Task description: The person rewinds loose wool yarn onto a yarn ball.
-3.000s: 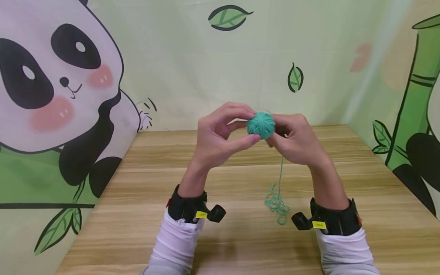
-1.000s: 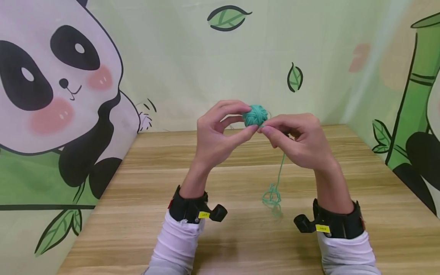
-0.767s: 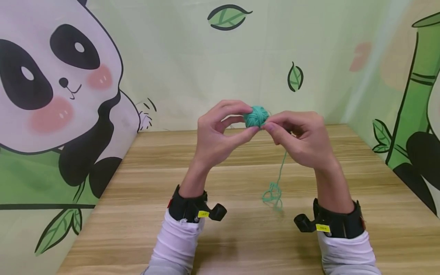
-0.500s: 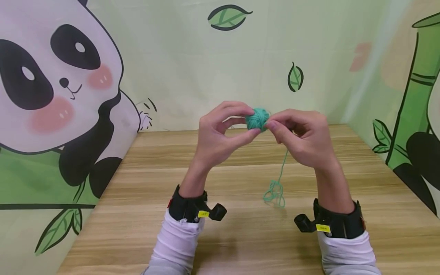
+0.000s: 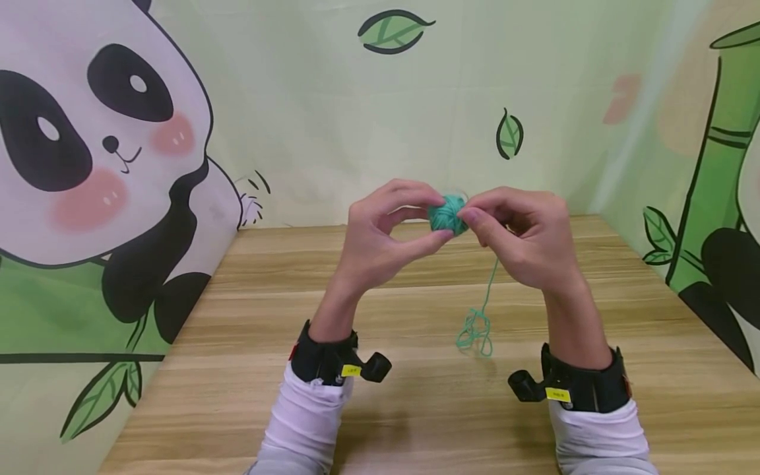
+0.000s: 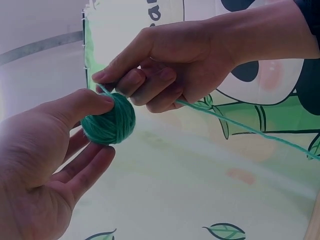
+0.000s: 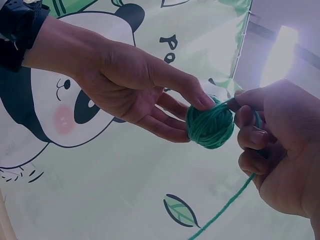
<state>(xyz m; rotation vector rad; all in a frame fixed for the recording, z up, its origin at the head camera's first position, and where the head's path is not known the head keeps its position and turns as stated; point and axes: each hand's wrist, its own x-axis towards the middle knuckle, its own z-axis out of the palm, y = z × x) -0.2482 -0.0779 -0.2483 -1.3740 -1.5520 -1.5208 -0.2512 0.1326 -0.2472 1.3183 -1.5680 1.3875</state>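
A small teal ball of yarn (image 5: pixel 446 216) is held up above the table, between thumb and fingertips of my left hand (image 5: pixel 386 227). Right beside it, my right hand (image 5: pixel 525 237) pinches the yarn strand (image 7: pixel 227 205) between thumb and forefinger, its other fingers curled. In the left wrist view the strand crosses from the yarn ball (image 6: pixel 116 120) to the pinching fingertips and leaves below the curled fingers. From the right hand the strand hangs down to a loose tangle of yarn (image 5: pixel 475 332) on the table.
The wooden table (image 5: pixel 237 409) spreads under both arms. Behind it hangs a pale green backdrop (image 5: pixel 309 99) printed with pandas, leaves and bamboo. Each wrist wears a black strap with a small camera (image 5: pixel 375 367).
Over the last second the ball has dipped slightly and shifted a little right with the left hand. The right hand has risen slightly, and the tangle on the table has changed shape.
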